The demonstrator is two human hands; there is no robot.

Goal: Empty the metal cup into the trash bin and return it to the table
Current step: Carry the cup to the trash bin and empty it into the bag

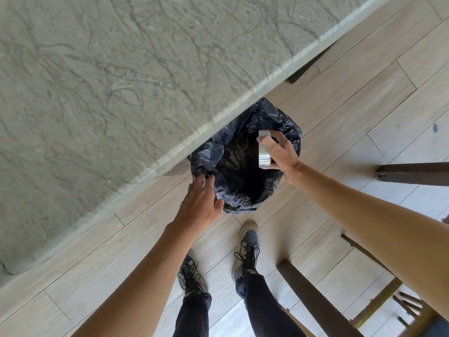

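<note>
Nearest to me, on my side of the trash bin [245, 166], my two shoes [246, 249] stand on the pale plank floor [340, 98], with dark chair legs [313, 300] off to the bin's right. My left hand [198, 204] rests at the bin's near-left rim, its grip loosely curled on the crumpled black liner there, which I judge is to steady the bin or hold the bag open; whether it pinches the plastic or only touches it, I cannot tell. My right hand [279, 154] hangs over the bin's right side, its grip wrapped firmly round the metal cup [264, 152], which lies tipped on its side above the open mouth. I cannot see the cup's mouth or anything falling from it, so I cannot say whether it holds anything. The bin's inside is dark, with some mottled matter low down that I cannot make out. Beyond the bin, the grey veined worktop [121, 81] overhangs the bin's far-left rim. By my reckoning I am in the middle of the task: the cup is at the bin and tipped, so the emptying is in hand, and carrying it back up and setting it on the worktop is not yet done.
</note>
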